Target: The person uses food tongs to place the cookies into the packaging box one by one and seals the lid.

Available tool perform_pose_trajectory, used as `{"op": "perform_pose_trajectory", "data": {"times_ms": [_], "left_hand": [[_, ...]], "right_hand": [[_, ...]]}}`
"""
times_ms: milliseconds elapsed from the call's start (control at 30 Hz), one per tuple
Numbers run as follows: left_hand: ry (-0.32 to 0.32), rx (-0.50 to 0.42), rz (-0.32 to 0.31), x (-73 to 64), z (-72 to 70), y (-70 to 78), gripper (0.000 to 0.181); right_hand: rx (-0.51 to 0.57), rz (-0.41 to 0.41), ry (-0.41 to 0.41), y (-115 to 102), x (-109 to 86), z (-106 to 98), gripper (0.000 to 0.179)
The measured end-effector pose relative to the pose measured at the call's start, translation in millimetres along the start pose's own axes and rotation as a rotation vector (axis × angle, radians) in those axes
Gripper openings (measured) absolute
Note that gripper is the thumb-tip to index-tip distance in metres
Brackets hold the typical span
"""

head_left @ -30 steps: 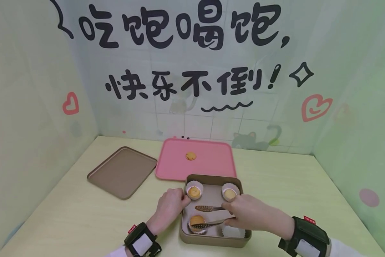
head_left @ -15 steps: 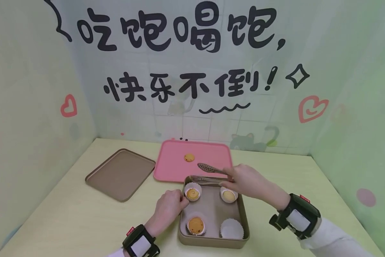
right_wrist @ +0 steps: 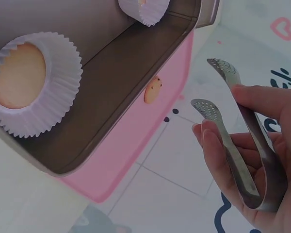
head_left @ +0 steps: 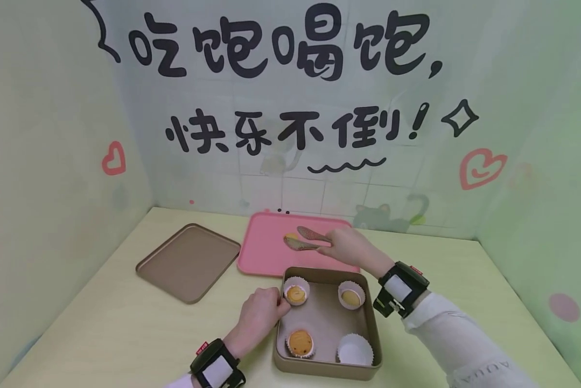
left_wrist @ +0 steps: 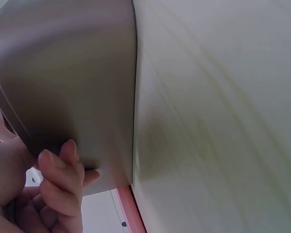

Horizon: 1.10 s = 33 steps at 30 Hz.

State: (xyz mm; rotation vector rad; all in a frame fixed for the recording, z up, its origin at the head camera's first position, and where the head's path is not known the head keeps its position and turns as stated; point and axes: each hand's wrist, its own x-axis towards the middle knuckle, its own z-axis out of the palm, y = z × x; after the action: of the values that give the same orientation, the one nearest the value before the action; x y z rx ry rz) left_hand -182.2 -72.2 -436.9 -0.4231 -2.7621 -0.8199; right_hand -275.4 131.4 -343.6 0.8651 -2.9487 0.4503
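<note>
My left hand [head_left: 260,312] grips the left wall of a deep brown baking pan [head_left: 326,369]; in the left wrist view its fingers [left_wrist: 63,187] curl against the pan's outer side. Metal tongs [right_wrist: 236,170] with perforated tips are in my right hand [head_left: 353,249], their arms spread and nothing between the tips. In the head view the tongs overlap a small round cookie [head_left: 291,236] on the pink tray [head_left: 263,253]. Inside the pan, white paper cups hold a cookie at front left [head_left: 300,343] and pale rounds at back left [head_left: 296,293] and back right [head_left: 351,298].
The front right paper cup [head_left: 355,350] has nothing in it. A flat brown tray [head_left: 188,262] lies to the left of the pink tray. Behind the table [head_left: 101,323] rises a printed wall [head_left: 251,188], with side walls left and right.
My right hand has carried the tongs up out of the pan and away from me, over to the cookie on the pink tray. My left hand stays on the pan wall.
</note>
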Motion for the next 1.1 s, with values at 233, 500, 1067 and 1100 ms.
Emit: {"op": "perform_pose_trajectory", "data": {"times_ms": [233,500,1067,1100], "left_hand": [[0.007,-0.001,0.007,1.7,0.9,0.4,0.031],[-0.003,-0.009,-0.008,0.4,1.5,-0.4,0.032],[-0.018,-0.011,-0.016,1.6,2.7,-1.8,0.03],[-0.016,-0.011,-0.014,1.7,2.7,-1.8,0.031]], "right_hand": [[-0.013,0.059,-0.054,8.5,21.0,9.0,0.042],[-0.04,0.147,-0.092,16.2,41.3,28.2,0.04],[0.013,0.303,-0.145,16.6,63.7,50.1,0.026],[-0.001,0.298,-0.14,16.6,64.4,51.2,0.027]]}}
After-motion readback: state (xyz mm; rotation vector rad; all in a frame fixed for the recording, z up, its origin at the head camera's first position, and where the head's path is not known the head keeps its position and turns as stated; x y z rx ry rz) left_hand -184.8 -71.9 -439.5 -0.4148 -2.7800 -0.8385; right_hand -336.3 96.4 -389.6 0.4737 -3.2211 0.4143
